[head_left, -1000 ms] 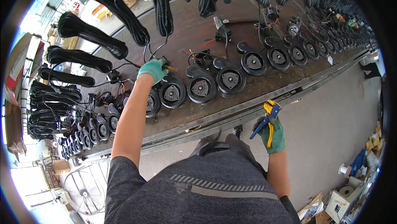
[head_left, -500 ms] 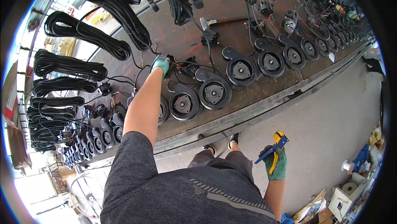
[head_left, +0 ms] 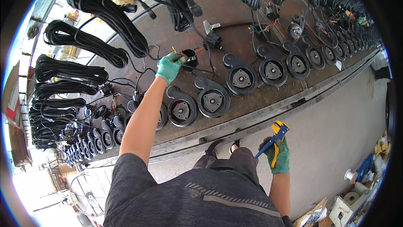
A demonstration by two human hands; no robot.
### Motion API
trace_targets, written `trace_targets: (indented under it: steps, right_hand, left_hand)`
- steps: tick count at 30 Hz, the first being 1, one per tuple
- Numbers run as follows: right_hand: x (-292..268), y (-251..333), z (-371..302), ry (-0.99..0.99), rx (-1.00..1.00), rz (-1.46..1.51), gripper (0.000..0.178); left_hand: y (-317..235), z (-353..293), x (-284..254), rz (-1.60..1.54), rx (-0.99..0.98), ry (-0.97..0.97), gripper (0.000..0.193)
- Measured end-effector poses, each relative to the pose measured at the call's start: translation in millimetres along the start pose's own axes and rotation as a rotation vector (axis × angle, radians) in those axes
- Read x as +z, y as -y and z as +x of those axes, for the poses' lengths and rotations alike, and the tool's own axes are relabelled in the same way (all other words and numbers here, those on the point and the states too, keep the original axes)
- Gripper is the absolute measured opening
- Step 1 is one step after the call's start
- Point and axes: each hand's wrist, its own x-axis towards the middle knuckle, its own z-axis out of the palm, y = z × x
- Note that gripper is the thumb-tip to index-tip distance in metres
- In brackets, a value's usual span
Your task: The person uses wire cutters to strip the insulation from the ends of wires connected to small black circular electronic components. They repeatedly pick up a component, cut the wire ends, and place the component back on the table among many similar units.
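Note:
My left hand (head_left: 169, 68), in a green glove, reaches over the bench with its fingers closed at the edge of a black cup-shaped housing (head_left: 191, 60). Thin coloured wires show beside these fingers; the fingertips are partly hidden. Off the bench's front edge, my right hand (head_left: 278, 159), gloved too, is wrapped round a yellow and blue wire stripper (head_left: 277, 139), its jaws pointing up. Nearest below my left hand lie black round reel-like casings (head_left: 182, 108) with metal plates in their middles. Another black housing (head_left: 213, 40) with wires sits farther right.
The dark metal bench (head_left: 247, 30) carries a long curved row of similar casings along its front edge. Coiled black cables (head_left: 86, 38) lie at the left and far sides. A wire fan (head_left: 87, 193) stands lower left; a white spool (head_left: 350, 176) and boxes sit lower right.
My left hand has moved slightly right, and the black housing now shows its open top at the fingers. My right hand has risen a little, with the wire stripper still in it.

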Motion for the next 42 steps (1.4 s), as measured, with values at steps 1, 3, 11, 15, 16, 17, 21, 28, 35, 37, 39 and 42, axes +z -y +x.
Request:
trace_targets:
  steps: [1,3,11,15,16,17,21,28,35,37,39,42]
  right_hand:
    - [12,1,5,0.035,0.002,-0.002,0.051]
    - [36,1,13,0.095,-0.003,-0.027,0.051]
    - [160,0,-8,0.420,0.061,-0.146,0.055]
    - [191,-14,-19,0.547,0.146,-0.241,0.064]
    - [205,-12,-27,0.584,0.189,-0.257,0.068]
    - [198,-24,-20,0.552,0.206,-0.248,0.068]
    - [208,-41,-17,0.540,0.176,-0.293,0.067]
    - [223,-44,-22,0.574,0.145,-0.404,0.069]
    - [228,-60,-20,0.523,0.050,-0.497,0.065]
    - [227,-63,-19,0.514,0.007,-0.524,0.062]
    - [228,-64,-19,0.505,-0.017,-0.547,0.059]
    - [229,-66,-18,0.495,-0.036,-0.574,0.058]
  left_hand:
    - [-22,-13,-9,0.040,0.140,-0.029,0.020]
    - [-63,-43,-28,0.209,0.339,-0.077,0.018]
    - [-116,-164,-70,0.247,0.496,-0.109,0.016]
    - [-95,-195,-44,0.000,0.410,-0.142,0.017]
    - [-96,-200,-39,-0.046,0.395,-0.137,0.017]
    - [-99,-209,-36,-0.135,0.132,-0.059,0.021]
    - [-101,-213,-27,-0.213,0.172,0.007,0.022]
    - [-91,-210,-25,0.272,0.501,-0.032,0.025]
    - [-86,-212,-27,0.352,0.568,0.022,0.029]
    - [-87,-212,-27,0.357,0.563,0.039,0.029]
    - [-87,-211,-28,0.367,0.563,0.056,0.029]
    - [-84,-209,-30,0.380,0.573,0.075,0.029]
